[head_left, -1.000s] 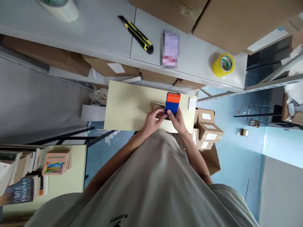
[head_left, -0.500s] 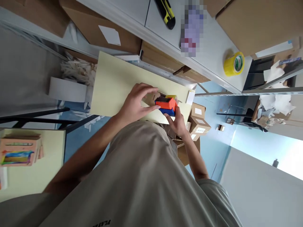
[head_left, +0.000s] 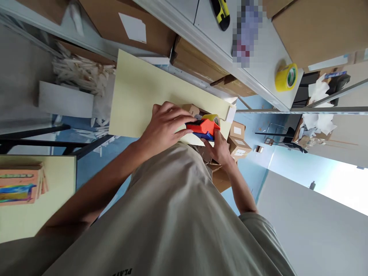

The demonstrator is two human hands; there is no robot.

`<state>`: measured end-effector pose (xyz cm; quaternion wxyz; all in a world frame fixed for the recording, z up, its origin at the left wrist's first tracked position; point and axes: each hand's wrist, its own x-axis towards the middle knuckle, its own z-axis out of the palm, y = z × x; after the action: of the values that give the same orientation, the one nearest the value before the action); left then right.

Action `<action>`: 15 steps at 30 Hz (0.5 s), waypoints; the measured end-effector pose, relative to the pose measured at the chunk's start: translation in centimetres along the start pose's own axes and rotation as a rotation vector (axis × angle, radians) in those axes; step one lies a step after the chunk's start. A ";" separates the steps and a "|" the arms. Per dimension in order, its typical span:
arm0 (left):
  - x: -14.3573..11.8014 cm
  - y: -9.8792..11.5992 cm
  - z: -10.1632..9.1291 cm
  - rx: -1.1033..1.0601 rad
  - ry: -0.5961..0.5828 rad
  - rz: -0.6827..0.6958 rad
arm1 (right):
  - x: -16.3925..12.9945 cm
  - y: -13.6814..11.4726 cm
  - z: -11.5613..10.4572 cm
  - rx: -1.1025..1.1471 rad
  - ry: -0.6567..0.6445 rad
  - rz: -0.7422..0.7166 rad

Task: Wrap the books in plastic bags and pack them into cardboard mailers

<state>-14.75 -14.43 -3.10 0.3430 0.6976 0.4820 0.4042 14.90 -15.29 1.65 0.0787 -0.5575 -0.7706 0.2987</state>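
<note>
1. Holding up the orange-and-blue holder, which looks like a tape dispenser, is the job of my right hand in the head view; its fingers are closed on the right end, with the thumb on my side.
2. My left hand is part-way open, its thumb and forefinger spread about the holder's dark left end. I cannot tell whether the tips press on it or only hover.
3. The holder sits between my two hands, over the pale table. A yellow roll shows just beyond it; whether it is mounted there is hidden from me.
4. Judging by its look, the holder is stiff, smooth plastic, light enough for one hand and unlikely to break, though perhaps a little slippery. I would take hold by the blue body and keep my fingertips off the dark end, in case an edge there is sharp.
5. Just past my left fingertips lies a small brown carton; beyond my right hand, a white slip.
</note>
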 end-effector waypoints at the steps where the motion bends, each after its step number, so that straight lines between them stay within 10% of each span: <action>1: 0.0 -0.4 0.1 -0.020 -0.004 -0.009 | 0.0 0.0 0.1 -0.005 -0.015 0.007; 15: 0.7 -2.5 2.4 -0.249 0.043 -0.095 | 0.1 0.5 0.0 -0.087 -0.066 0.059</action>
<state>-13.44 -13.22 -6.12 0.4351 0.6173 0.4677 0.4591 15.23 -15.08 1.36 0.0200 -0.5726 -0.7684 0.2852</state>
